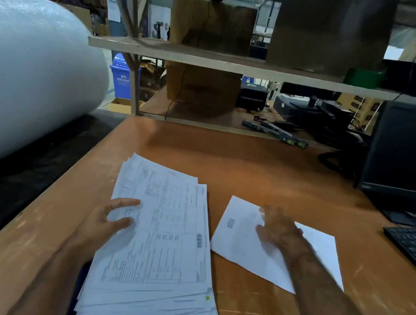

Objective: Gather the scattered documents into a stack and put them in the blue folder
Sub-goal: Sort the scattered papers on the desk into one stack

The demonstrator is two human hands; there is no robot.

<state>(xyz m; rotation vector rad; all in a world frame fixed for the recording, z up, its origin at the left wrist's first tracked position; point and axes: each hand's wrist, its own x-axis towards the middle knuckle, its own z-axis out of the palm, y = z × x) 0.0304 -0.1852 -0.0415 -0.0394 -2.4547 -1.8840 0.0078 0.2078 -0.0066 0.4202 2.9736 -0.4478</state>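
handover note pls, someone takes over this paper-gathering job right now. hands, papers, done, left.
Left hand: open, fingers resting flat on the main stack of documents at the table's near left.
Right hand: open, blurred, lying on one loose white sheet that sits apart, right of the stack.
Done: most papers are piled, edges still fanned and uneven.
Left: add the loose sheet, square the stack, put it in the blue folder. A dark blue edge peeks out under the stack's left side; I cannot confirm it is the folder.
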